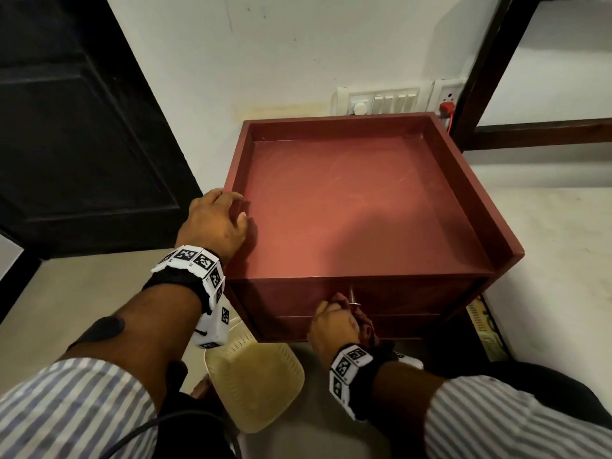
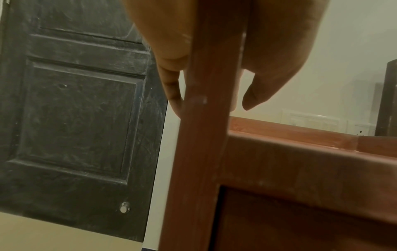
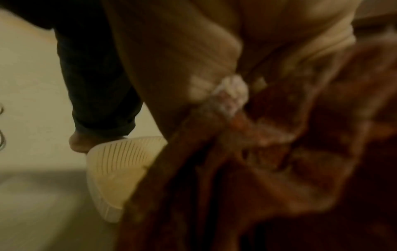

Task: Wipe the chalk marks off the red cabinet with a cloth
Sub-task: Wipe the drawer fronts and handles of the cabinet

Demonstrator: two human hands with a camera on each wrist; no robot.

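This looks like a room in a home. A small red cabinet [image 1: 357,207] stands against a white wall [image 1: 298,44], next to a dark wooden door [image 1: 76,127]. Light switches [image 1: 384,101] sit on the wall, and a cream plastic basket [image 1: 255,376] is on the floor.

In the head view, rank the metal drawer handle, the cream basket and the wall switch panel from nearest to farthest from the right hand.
From the right hand, which grips the red cloth:
1. Metal drawer handle, just above the knuckles on the cabinet front.
2. Cream basket, lower left on the floor.
3. Wall switch panel, far up on the wall behind the red cabinet.
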